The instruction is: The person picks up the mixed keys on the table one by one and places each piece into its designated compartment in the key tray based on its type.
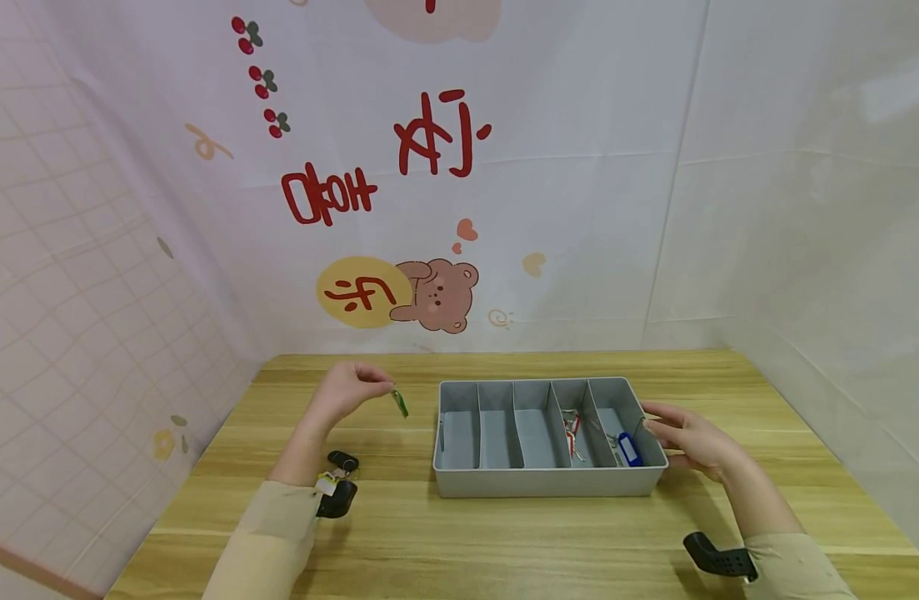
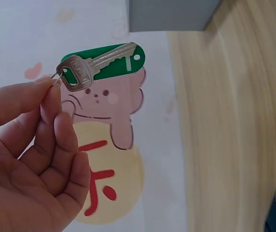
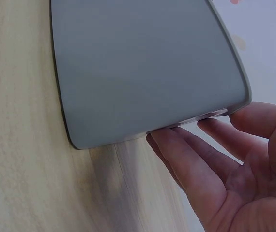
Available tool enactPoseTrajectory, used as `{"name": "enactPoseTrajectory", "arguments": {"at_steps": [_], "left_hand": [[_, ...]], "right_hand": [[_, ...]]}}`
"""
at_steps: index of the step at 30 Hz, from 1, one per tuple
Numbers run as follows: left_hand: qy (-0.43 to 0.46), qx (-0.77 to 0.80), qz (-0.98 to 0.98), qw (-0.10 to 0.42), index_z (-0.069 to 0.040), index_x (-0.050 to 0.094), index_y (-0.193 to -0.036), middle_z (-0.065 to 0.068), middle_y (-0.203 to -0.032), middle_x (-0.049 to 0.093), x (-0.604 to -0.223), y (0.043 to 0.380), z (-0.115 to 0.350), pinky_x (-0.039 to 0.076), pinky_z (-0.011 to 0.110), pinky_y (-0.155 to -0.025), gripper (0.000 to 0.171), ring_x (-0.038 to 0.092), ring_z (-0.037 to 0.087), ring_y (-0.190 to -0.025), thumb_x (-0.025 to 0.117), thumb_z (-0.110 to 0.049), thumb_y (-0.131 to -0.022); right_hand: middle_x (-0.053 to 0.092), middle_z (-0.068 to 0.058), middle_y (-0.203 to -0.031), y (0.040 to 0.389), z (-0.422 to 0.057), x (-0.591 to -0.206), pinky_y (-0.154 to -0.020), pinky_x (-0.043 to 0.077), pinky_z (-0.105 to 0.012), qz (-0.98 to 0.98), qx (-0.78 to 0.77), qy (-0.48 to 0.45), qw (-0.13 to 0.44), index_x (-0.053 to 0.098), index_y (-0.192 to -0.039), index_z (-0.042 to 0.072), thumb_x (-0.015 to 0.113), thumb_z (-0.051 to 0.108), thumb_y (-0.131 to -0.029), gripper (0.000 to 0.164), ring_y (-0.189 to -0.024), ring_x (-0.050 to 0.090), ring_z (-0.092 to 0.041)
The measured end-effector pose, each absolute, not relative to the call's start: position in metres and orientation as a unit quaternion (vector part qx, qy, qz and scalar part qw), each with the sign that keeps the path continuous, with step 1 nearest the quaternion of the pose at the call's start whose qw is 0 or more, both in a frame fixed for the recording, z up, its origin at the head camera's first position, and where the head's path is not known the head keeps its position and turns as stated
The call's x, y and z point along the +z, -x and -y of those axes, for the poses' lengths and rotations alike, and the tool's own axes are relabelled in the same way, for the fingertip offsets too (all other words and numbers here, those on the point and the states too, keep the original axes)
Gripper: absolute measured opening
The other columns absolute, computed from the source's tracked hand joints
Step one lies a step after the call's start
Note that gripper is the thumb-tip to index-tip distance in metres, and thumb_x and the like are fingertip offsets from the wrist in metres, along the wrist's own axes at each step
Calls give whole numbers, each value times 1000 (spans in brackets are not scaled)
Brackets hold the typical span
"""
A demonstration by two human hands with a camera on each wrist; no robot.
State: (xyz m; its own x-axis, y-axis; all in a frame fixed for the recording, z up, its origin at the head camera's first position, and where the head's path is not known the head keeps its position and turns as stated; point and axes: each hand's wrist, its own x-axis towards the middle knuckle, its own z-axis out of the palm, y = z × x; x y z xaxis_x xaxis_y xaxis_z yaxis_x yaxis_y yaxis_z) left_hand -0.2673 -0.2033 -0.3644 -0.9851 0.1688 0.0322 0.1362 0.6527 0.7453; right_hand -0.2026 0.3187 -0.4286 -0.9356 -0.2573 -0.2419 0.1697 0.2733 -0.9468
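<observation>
One key [image 2: 95, 64] at left hand's [image 2: 36, 154] fingertips [image 2: 42, 86]

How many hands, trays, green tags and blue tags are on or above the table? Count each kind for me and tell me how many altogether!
Hands: 2 (left hand, right hand)
Trays: 1 (the gray tray)
Green tags: 1 (the green tag hanging with the key)
Blue tags: 1 (the blue tag in the tray)
Total: 5

Left hand [image 1: 350, 387] in a fingertip pinch, right hand [image 1: 687, 437] well apart, fingers [image 3: 191, 166] seemingly almost straight
</observation>
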Motion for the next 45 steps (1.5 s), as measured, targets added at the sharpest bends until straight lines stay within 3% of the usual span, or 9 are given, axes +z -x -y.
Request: {"name": "enactPoseTrajectory", "arguments": {"at_steps": [31,36,45], "left_hand": [[-199,447,-872,3,-8,79,-94,2,-96,71,-326,254,149,53,36,-79,9,65,18,-90,76,-14,-88],[-229,452,-862,13,-5,79,-95,1,-93,71,-325,254,135,53,34,-78,10,65,16,-86,75,-12,-88],[-275,449,-850,37,-4,78,-93,0,-88,72,-324,254,111,53,31,-74,8,64,13,-80,74,-8,-89]], "right_hand": [[49,-29,-135,203,-319,-430,-83,56,-42,-779,-601,28,178,15,-153,-9,49,21,-106,66,-103,64,-20],[51,-26,-133,203,-320,-429,-83,56,-42,-781,-597,29,179,14,-153,-10,49,22,-106,67,-103,64,-21],[45,-33,-138,205,-320,-428,-84,56,-42,-781,-596,24,182,13,-154,-9,49,23,-106,67,-107,63,-23]]}}
